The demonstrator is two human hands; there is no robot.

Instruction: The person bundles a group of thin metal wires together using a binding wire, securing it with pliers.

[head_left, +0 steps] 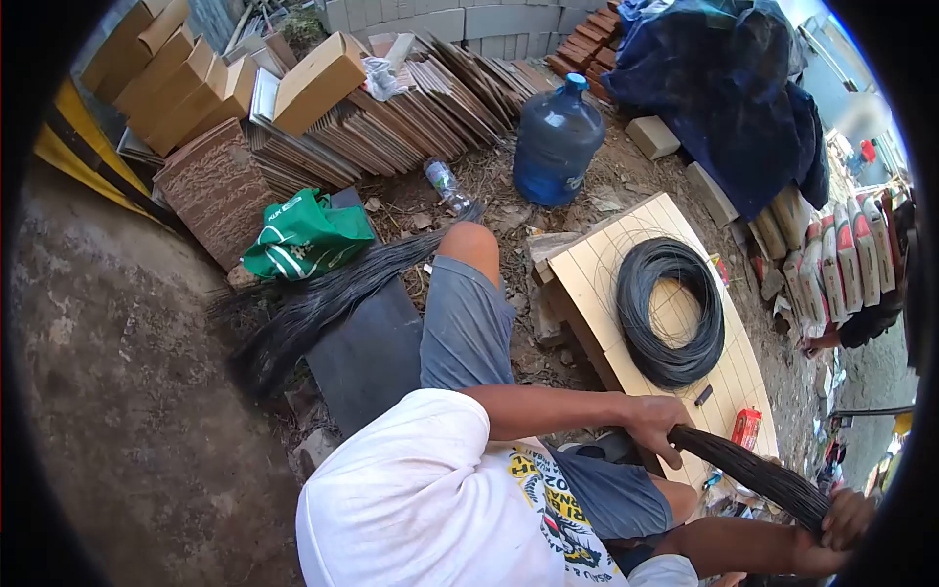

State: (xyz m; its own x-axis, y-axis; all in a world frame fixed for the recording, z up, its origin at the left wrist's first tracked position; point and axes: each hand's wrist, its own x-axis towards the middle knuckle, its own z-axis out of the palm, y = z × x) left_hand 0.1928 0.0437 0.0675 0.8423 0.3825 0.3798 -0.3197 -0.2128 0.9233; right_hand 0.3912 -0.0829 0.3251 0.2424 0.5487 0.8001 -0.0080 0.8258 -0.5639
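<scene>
A thick bundle of thin black wire stretches between my hands at the right side of the view. My left hand is wrapped round its near end, above the edge of the wooden board. Farther right, my right hand grips the other part of the bundle, close to the dark rim of the view. Beside them, a large coil of black wire lies on the pale wooden board. Another loose bunch of black strands rests on a dark flat sheet left of my knee.
A red packet and a small dark bar lie on the board. Beyond are a blue water jug, stacked tiles, a green bag and cement sacks. Another person's arm shows at right.
</scene>
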